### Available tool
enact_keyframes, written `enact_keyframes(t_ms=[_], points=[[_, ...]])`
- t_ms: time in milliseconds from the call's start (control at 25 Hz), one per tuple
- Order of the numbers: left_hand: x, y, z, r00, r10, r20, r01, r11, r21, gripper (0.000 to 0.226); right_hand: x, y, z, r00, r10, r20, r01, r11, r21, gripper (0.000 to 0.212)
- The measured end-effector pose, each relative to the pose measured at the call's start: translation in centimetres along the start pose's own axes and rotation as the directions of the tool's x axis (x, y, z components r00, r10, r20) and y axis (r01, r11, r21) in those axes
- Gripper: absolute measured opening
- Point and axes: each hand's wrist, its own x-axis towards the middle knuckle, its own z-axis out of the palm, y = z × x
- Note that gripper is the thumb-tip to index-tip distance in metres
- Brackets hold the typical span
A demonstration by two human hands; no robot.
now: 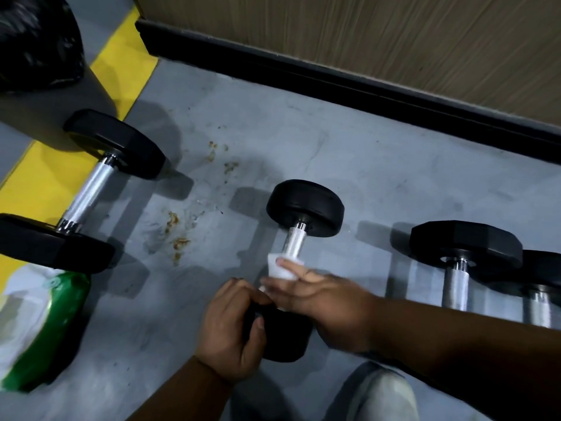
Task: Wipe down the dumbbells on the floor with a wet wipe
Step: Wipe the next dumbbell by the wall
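Note:
A small black dumbbell (pixel 305 212) with a silver handle lies on the grey floor in the middle. My left hand (pixel 230 329) grips its near weight head. My right hand (pixel 315 294) holds a white wet wipe (pixel 280 268) wrapped round the near part of the handle. A larger dumbbell (pixel 88 189) lies to the left. Two more dumbbells (pixel 461 247) lie close together at the right, partly hidden by my right forearm.
A green and white wipes pack (pixel 42 329) lies at the lower left. A black bag (pixel 36 41) sits on a bin at the top left. Yellow floor stripe (pixel 36 183), brown stains (pixel 179 238), black skirting and wood wall behind. My knee (pixel 382 396) is below.

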Motion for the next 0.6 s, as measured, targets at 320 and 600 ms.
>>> enact_keyframes(t_ms=[320,600], points=[[-0.2,-0.6,-0.2,1.0,-0.025,-0.014,0.025,0.999,-0.038,0.026,0.5,1.8,-1.6,0.989,0.135,-0.067,-0.138,0.989,-0.05,0.104],[-0.1,-0.9,-0.3,0.999,-0.033,-0.029,0.031,0.997,-0.067,0.025,0.6,2.0,-1.7,0.994,0.105,-0.038,-0.108,0.988,-0.112,0.106]])
